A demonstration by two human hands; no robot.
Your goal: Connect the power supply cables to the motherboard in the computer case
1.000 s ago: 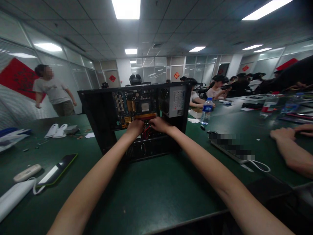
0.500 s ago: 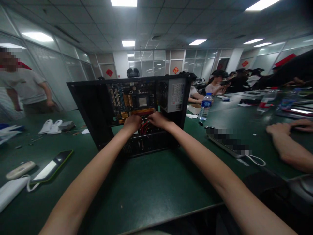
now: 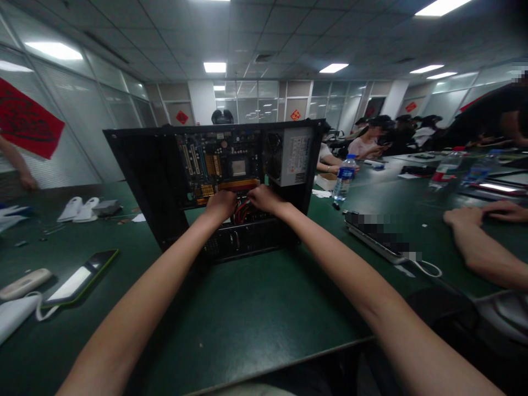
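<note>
No lettering is legible. Just above the right hand's fingers (image 3: 253, 193), the power supply label (image 3: 295, 160) carries print too small to read; red wall signs (image 3: 295, 115) beyond bear unreadable characters.

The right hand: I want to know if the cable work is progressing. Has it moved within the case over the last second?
No. The right hand stays at the red cables below the motherboard; only the camera shifted.

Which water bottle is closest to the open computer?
The clear plastic bottle with the blue label, standing just right of the black computer case; the other bottles stand farther right.
</note>
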